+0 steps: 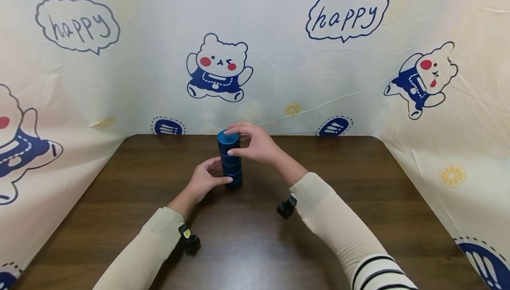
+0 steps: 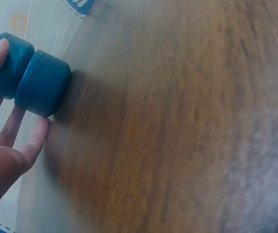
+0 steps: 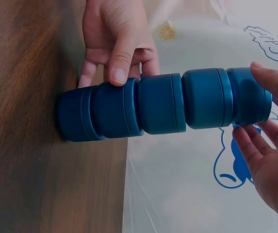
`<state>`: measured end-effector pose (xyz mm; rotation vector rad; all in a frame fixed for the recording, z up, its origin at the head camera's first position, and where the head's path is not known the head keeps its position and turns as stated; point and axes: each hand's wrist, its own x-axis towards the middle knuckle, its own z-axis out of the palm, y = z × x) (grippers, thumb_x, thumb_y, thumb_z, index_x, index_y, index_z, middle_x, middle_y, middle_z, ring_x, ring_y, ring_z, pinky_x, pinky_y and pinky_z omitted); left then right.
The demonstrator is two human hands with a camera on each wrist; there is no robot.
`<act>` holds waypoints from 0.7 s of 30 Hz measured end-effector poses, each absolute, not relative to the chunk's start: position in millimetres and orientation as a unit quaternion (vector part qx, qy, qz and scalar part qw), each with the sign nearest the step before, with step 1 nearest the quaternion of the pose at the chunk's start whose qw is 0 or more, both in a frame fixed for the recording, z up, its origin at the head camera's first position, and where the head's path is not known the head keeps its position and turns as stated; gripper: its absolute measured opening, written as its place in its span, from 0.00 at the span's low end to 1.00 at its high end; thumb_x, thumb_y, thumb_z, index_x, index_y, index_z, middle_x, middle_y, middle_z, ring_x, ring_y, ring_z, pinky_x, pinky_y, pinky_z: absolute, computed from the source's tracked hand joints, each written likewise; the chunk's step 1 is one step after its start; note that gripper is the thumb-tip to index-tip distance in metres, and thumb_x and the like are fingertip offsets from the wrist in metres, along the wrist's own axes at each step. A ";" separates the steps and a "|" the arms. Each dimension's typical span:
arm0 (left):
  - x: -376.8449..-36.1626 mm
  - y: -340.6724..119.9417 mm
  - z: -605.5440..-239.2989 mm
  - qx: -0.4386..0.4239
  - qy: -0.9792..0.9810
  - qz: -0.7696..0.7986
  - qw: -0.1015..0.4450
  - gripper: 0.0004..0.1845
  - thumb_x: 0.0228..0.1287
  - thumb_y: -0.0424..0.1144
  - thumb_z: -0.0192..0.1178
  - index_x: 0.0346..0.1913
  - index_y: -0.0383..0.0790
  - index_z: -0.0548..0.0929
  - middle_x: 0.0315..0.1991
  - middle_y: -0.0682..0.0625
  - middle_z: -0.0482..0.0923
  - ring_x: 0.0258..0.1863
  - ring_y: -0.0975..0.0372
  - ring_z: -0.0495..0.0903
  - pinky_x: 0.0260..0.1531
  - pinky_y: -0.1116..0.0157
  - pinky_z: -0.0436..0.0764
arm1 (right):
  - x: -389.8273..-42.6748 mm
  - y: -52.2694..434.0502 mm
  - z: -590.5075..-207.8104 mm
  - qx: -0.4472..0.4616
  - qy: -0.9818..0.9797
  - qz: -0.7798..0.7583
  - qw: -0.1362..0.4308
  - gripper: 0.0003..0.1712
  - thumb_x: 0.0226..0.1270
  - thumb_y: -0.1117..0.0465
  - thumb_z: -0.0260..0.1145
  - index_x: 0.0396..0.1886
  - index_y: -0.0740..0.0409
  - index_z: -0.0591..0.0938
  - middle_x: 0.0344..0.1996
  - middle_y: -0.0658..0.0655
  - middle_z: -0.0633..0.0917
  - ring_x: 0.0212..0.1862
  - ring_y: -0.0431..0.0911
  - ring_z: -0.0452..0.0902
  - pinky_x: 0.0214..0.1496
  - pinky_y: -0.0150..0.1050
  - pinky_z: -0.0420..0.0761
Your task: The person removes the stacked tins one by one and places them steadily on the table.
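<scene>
Several small round blue lidded tins [image 1: 232,160] stand one on another in an upright column on the brown table. My left hand [image 1: 204,180] holds the column low down from the left, thumb in front and fingers behind. In the right wrist view its thumb lies on the second tin from the bottom [image 3: 117,114]. My right hand [image 1: 258,145] grips the topmost tin [image 3: 248,97] from the right, thumb on one side and fingers on the other. In the left wrist view the bottom tin [image 2: 44,85] sits on the wood; the column's upper part is out of that frame.
The wooden table [image 1: 342,219] has rounded far corners. Behind it and at both sides hangs a pale sheet [image 1: 279,59] printed with bears and "happy" bubbles. A small black camera [image 1: 191,243] is strapped at the left wrist, another camera [image 1: 286,209] at the right.
</scene>
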<state>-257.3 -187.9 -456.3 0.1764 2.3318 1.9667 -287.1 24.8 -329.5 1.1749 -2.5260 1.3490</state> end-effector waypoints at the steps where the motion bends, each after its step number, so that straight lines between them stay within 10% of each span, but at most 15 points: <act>1: -257.5 -188.3 -457.1 0.058 0.762 0.644 0.042 0.39 0.49 0.39 0.77 0.66 0.40 0.72 0.61 0.41 0.75 0.60 0.48 0.74 0.61 0.47 0.70 | -286.9 24.6 -329.9 0.379 -0.816 0.435 0.026 0.25 0.58 0.59 0.75 0.56 0.52 0.83 0.60 0.53 0.77 0.59 0.45 0.73 0.54 0.35 0.79; 21: -257.7 -188.0 -458.7 0.059 0.762 0.644 0.034 0.38 0.48 0.40 0.77 0.65 0.41 0.74 0.60 0.42 0.77 0.59 0.49 0.75 0.60 0.47 0.72 | -281.4 26.7 -335.3 0.362 -0.808 0.460 0.065 0.22 0.58 0.62 0.75 0.53 0.55 0.83 0.57 0.52 0.79 0.55 0.43 0.74 0.53 0.34 0.79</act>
